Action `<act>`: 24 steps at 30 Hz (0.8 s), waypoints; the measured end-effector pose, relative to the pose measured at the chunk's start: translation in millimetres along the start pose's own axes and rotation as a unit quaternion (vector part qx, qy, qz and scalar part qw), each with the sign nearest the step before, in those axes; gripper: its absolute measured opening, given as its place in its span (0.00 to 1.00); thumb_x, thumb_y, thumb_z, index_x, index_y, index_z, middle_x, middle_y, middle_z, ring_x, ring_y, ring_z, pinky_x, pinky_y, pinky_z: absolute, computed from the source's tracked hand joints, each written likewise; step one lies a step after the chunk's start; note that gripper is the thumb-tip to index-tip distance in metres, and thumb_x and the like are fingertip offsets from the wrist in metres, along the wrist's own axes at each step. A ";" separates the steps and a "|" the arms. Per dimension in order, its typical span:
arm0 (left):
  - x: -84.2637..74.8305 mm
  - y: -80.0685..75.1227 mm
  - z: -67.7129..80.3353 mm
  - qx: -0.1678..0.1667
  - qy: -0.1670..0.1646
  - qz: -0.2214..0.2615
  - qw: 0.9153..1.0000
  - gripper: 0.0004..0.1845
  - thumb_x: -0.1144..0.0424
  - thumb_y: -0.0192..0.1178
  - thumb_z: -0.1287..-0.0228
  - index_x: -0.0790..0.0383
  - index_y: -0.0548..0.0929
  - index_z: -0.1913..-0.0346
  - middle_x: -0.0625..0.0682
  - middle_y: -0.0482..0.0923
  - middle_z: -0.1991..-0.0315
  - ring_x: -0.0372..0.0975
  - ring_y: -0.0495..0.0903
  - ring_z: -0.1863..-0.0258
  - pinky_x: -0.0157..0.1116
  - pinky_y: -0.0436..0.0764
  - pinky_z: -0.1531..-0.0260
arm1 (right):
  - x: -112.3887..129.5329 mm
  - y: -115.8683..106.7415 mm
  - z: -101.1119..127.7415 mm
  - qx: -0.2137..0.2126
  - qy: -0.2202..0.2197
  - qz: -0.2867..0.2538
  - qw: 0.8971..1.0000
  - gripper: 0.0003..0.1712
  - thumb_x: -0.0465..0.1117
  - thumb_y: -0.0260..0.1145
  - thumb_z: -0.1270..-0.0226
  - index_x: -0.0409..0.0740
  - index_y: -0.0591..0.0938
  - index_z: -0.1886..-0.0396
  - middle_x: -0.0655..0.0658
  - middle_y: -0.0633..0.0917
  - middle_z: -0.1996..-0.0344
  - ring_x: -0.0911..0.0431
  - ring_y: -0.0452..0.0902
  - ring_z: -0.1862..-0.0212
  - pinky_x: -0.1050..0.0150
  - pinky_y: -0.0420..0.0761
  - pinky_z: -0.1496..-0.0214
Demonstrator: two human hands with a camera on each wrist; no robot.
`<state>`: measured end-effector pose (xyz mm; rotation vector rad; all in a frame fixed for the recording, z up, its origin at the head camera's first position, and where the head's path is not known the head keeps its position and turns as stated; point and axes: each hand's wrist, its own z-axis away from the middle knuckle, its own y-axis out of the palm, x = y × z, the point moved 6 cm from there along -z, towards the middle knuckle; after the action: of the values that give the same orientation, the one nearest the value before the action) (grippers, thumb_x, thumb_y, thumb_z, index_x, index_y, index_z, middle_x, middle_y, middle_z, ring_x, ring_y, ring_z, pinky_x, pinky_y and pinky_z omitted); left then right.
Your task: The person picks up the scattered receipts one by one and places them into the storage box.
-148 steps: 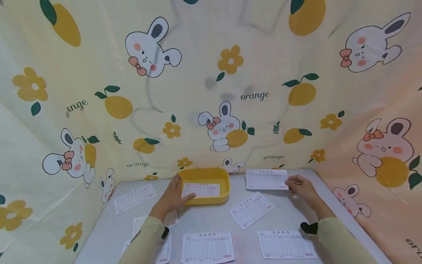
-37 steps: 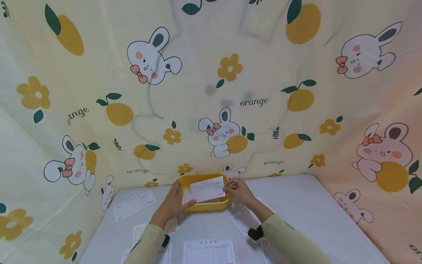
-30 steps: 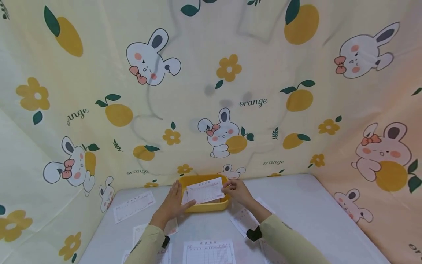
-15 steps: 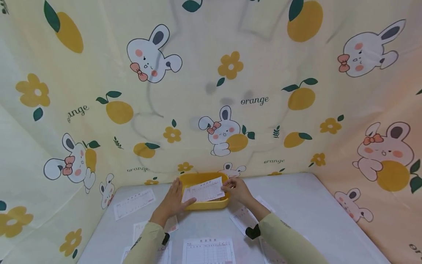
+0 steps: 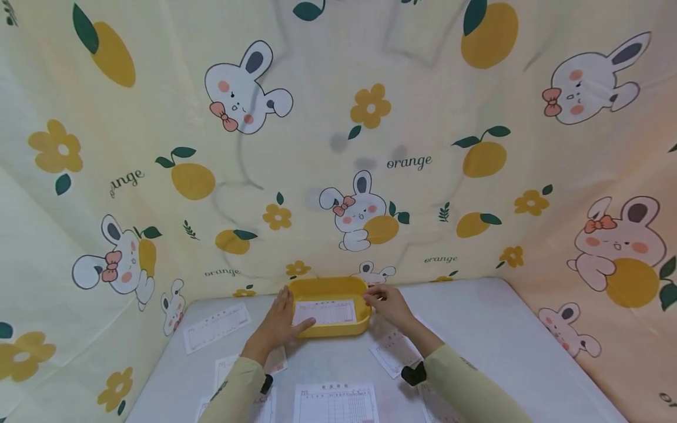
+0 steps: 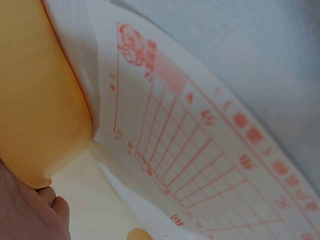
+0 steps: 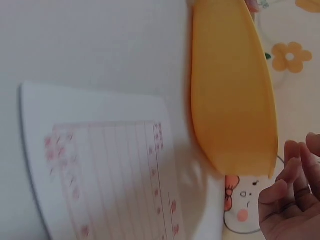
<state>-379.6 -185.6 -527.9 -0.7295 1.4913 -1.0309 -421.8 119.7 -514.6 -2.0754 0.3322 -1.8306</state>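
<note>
A yellow plastic box (image 5: 338, 330) stands at the back of the table, with a printed paper form (image 5: 328, 312) lying inside it. Along the box's left wall rest the straight fingers of my left hand (image 5: 276, 324); its thumb reaches over the front rim. Beside the right rim is my right hand (image 5: 392, 308), fingers loosely bent and no paper between them. The right wrist view shows the right hand (image 7: 292, 202) just off the end of the box (image 7: 230, 85). In the left wrist view, the left hand (image 6: 32, 205) lies against the box (image 6: 40, 95).
Several more printed forms lie about the table: a tilted form (image 5: 217, 328) at the left, a form (image 5: 335, 405) at the front middle, and a form (image 5: 394, 351) partly under the right forearm. A patterned curtain (image 5: 307, 147) rises behind the table.
The right hand picked up a form at the back right, brought it left over the box and let it go; it now lies flat inside. The left hand has stayed on the box.
</note>
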 end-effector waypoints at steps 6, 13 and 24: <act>0.5 -1.6 -2.1 -0.002 0.001 -0.002 1.000 0.61 0.29 0.58 0.26 0.73 0.44 0.15 0.64 0.30 0.12 0.59 0.36 0.13 0.58 0.48 0.16 | -0.9 -16.5 4.4 -0.007 -0.012 0.011 1.000 0.09 0.39 0.71 0.22 0.39 0.89 0.49 0.47 0.90 0.61 0.40 0.84 0.53 0.66 0.83 0.62; 3.5 -1.5 -4.0 0.001 -0.008 -0.005 1.000 0.62 0.27 0.57 0.27 0.71 0.42 0.14 0.63 0.29 0.12 0.58 0.35 0.13 0.58 0.48 0.16 | -8.1 -38.3 13.3 -0.011 -0.028 0.040 0.999 0.05 0.38 0.72 0.23 0.42 0.88 0.54 0.47 0.90 0.63 0.51 0.82 0.61 0.66 0.81 0.62; 3.6 2.9 -2.4 0.001 -0.009 -0.001 1.000 0.63 0.27 0.58 0.28 0.72 0.43 0.14 0.63 0.30 0.12 0.58 0.36 0.13 0.58 0.48 0.16 | -33.0 -69.7 25.8 -0.002 -0.027 0.103 0.994 0.06 0.39 0.73 0.25 0.42 0.88 0.54 0.47 0.88 0.63 0.55 0.80 0.61 0.64 0.79 0.58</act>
<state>-382.3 -187.0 -532.1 -0.7372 1.4745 -1.0239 -404.6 199.0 -518.6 -2.0066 0.5155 -1.6511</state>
